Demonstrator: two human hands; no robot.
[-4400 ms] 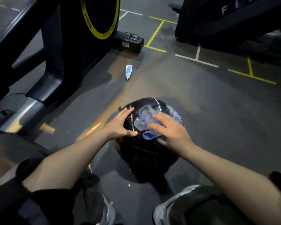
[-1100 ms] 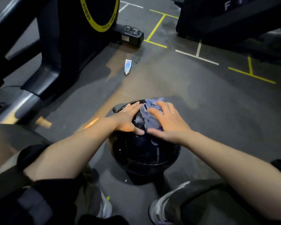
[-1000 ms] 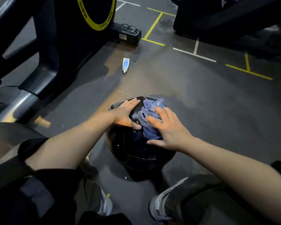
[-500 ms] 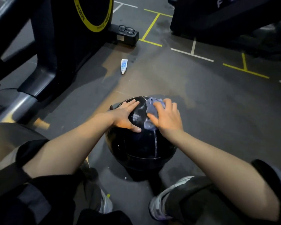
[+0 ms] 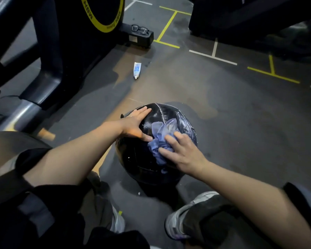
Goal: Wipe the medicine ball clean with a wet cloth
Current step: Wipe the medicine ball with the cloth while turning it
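Note:
A black medicine ball (image 5: 142, 159) with white seams sits on the dark gym floor between my feet. My left hand (image 5: 135, 123) lies flat on its upper left side, fingers straight, thumb stretched toward the cloth. A crumpled blue cloth (image 5: 160, 137) lies on the ball's top right. My right hand (image 5: 181, 153) presses the cloth against the ball with spread, nearly straight fingers. Part of the cloth is hidden under that hand. The ball's upper surface looks wet and shiny.
A small white and blue tube (image 5: 137, 70) lies on the floor beyond the ball. A black machine with a yellow-ringed wheel (image 5: 102, 13) stands at the left, with glasses (image 5: 140, 29) on its base. Yellow and white lines mark the floor.
My right hand has slid the cloth from the ball's top down toward me and to the right. The left hand has stayed flat on the ball's left side.

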